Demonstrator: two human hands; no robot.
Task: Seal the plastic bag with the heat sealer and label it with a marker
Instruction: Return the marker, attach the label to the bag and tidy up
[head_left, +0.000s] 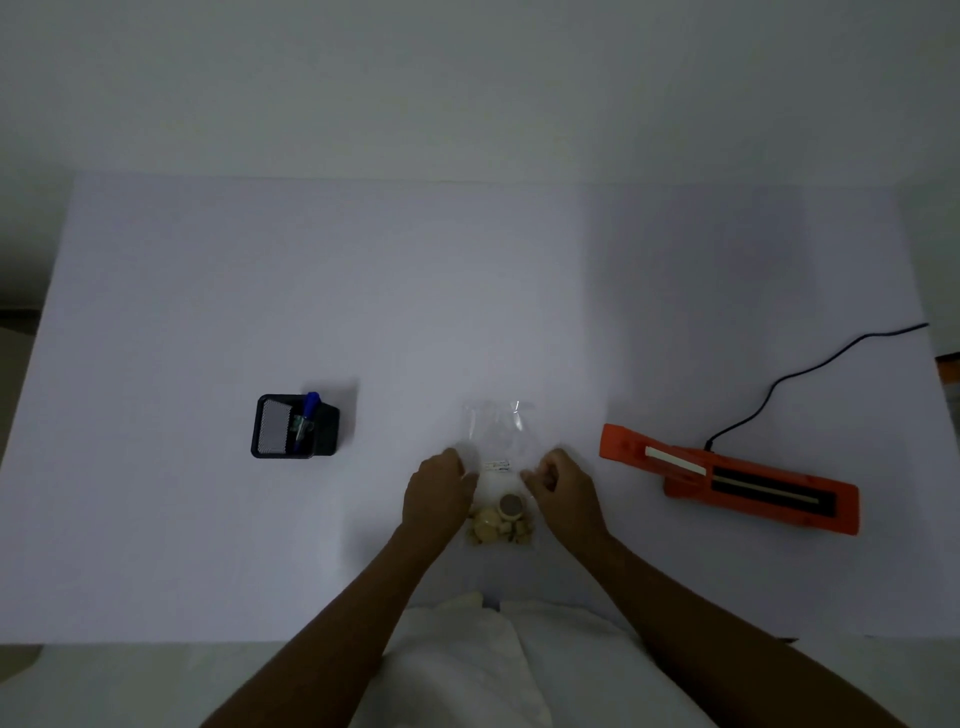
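Plastic bag: clear, flat on white table, centre, toward the near edge; pale pieces gathered at its near end. Heat sealer: orange, right of bag, apart. Pen holder: black, left, apart. Left hand, right hand: fingers curled, each gripping one side edge of bag. Marker: blue, standing in holder.

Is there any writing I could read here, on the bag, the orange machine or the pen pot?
No text here can be read.
Small white label on the plastic bag: dark print, too small and blurred to read.
Orange heat sealer: no lettering visible.
Black pen holder and blue marker: no text visible.
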